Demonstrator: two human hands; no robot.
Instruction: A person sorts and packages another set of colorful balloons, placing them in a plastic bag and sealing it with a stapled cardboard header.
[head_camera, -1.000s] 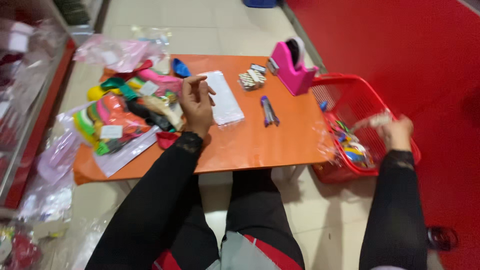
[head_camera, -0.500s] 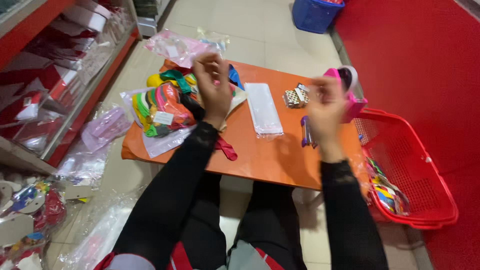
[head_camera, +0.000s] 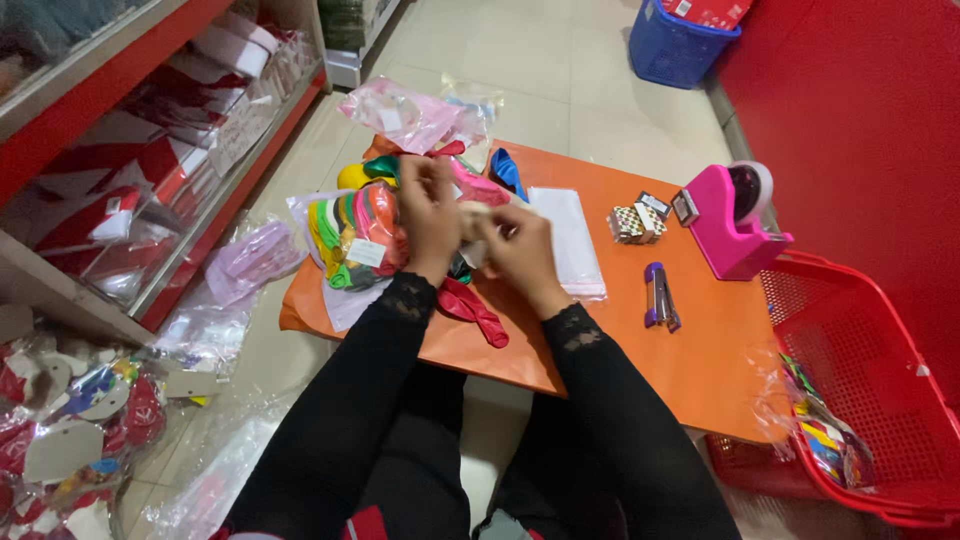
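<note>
Fingertips of both hands pinch together over one small whitish item, prob a packet or card, hard to tell, held just above the low orange table (head_camera: 620, 350) near its left edge. Left hand (head_camera: 430, 215) and right hand (head_camera: 515, 250) touch each other, fingers narrow, closed on that item. Right beside them, at the table's left edge, sits the pile of coloured balloons (head_camera: 350, 235); one red balloon (head_camera: 475, 310) lies at the near edge. Clear bag (head_camera: 570, 240) mid-table, stapler (head_camera: 658, 295) and pink tape dispenser (head_camera: 730, 225) toward the far right corner, red basket (head_camera: 880, 400) off the right edge. To do it well imo: keep grip at the item's edge, work close over the table so nothing drops.
</note>
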